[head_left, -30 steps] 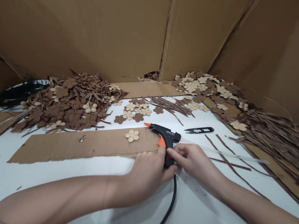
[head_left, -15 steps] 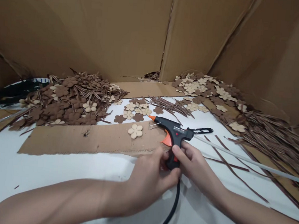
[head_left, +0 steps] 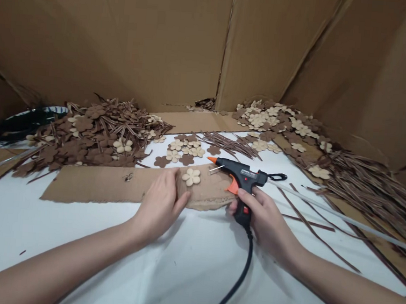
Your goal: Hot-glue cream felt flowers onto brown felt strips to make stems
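My right hand is wrapped around the handle of a black hot glue gun with an orange nozzle and orange trigger. The gun points left, its wire stand over the right end of a cardboard strip. On that strip lies a cream five-petal flower cutout. My left hand grips the strip just left of the flower, fingers across its top and thumb towards the flower; the fingertips are partly hidden. A clear glue stick stretches right from behind the gun.
A heap of brown flowers and strips lies left, near a plate of dark strands. More flower cutouts and long brown strips sit at right. Cardboard walls surround the white table. The gun's cord runs forward.
My left hand has left the glue gun's handle and moved left onto the cardboard strip. The strip and its flower have shifted right. The gun stays in my right hand, slightly further right.
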A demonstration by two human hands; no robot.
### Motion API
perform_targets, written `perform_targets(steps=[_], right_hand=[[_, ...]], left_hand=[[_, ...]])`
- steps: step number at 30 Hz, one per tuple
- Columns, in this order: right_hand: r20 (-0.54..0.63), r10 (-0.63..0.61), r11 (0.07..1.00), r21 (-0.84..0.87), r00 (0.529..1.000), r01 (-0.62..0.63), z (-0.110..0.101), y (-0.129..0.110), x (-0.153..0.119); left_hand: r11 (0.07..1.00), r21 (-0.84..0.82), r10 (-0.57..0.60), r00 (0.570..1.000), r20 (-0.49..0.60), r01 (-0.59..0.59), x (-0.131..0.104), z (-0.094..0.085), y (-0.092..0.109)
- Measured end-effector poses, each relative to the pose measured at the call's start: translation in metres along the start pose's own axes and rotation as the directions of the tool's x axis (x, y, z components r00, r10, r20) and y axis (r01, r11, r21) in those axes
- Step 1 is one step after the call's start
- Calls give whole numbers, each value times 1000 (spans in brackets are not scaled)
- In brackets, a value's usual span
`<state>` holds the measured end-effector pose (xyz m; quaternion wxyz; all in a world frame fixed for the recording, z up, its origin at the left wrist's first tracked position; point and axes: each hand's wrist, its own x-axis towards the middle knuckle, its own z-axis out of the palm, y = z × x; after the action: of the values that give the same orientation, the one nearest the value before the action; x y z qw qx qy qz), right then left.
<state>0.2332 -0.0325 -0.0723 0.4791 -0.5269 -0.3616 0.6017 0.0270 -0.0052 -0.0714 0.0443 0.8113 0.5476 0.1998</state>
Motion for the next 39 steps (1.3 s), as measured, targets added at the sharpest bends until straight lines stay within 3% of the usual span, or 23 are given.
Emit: perform_targets(steps=[3, 8, 13, 20, 26, 31, 34, 39], right_hand=[[-35, -23, 999, -38, 999, 22, 0, 1, 0], [-107, -102, 994, -59, 989, 96, -2, 0, 1], [-216, -205, 979, -36, 955, 202, -6, -5, 1], [-116, -219, 955, -231, 969, 189, -1, -11, -9], [-87, -178, 920, -369, 980, 134, -2, -14, -11], [-25, -166, 864, -486, 986, 133, -6, -16, -9], [1, -181, 861, -484, 983, 159, -8, -17, -9], [-29, -239, 866, -458, 971, 199, -13, -21, -9]], left_hand=[[997, 60, -63, 988, 139, 55, 1, 0, -1], [985, 161, -97, 975, 202, 65, 1, -8, 6], [958, 281, -114, 973, 202, 54, 3, -12, 4], [936, 352, -21, 992, 125, -25, 11, -6, -1], [994, 104, -23, 998, 63, 16, 11, 4, -6], [986, -166, -33, 999, 14, 35, 11, 4, -4], [939, -330, -98, 995, 25, 101, 12, 3, -2], [783, -560, -257, 960, 107, 272, 14, 0, 2]])
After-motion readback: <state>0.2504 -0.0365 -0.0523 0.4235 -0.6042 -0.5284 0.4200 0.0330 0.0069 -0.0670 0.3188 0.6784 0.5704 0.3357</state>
